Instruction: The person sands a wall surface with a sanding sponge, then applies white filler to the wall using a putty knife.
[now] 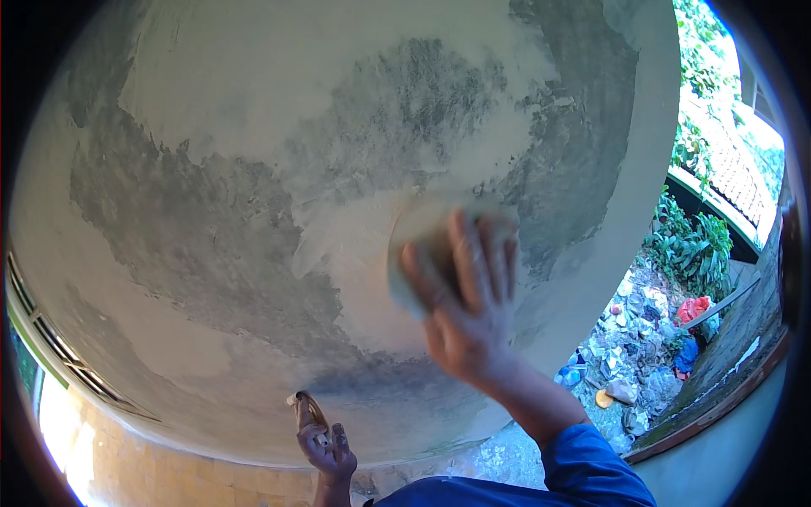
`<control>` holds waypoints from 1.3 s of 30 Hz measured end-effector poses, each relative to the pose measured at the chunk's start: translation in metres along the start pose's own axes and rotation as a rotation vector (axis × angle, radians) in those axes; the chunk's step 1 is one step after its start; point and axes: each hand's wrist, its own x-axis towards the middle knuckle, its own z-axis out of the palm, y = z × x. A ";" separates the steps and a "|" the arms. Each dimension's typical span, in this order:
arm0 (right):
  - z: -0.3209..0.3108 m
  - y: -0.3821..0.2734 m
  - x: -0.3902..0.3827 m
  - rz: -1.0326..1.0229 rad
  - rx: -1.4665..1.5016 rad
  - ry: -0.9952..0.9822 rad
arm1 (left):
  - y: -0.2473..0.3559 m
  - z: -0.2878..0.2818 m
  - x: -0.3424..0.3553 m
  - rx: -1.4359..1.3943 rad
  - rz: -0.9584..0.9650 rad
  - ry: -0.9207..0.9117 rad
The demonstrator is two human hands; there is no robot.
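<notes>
I counted two hands and two held things. The right hand (473, 304) lay on one blurred flat pad (429, 230) against the plastered wall (228, 279); its fingers were slightly apart, but whether they clamped the pad I could not tell. The left hand (329, 452), lower, had its fingers curled around one slender object (302, 407), of unclear kind. Grey and whitish patches covered the wall. To the right were one rubbish heap (646, 363) and green plants (697, 249).
</notes>
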 end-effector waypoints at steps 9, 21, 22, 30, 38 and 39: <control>-0.005 0.007 0.012 -0.135 -0.095 -0.064 | -0.014 -0.003 -0.008 0.048 0.008 0.030; 0.006 -0.001 -0.015 -0.202 -0.064 -0.122 | -0.015 -0.009 -0.019 0.001 -0.089 0.041; 0.004 0.004 -0.007 -0.238 -0.117 -0.088 | -0.015 -0.011 -0.020 -0.006 -0.111 0.047; -0.020 0.018 0.054 -0.034 -0.038 0.117 | -0.009 -0.014 -0.014 0.014 -0.098 0.125; -0.027 0.027 0.031 -0.069 -0.135 -0.024 | -0.009 -0.011 -0.011 0.008 -0.086 0.099; -0.032 0.032 0.047 -0.067 -0.137 -0.021 | -0.006 -0.009 -0.009 0.008 -0.083 0.097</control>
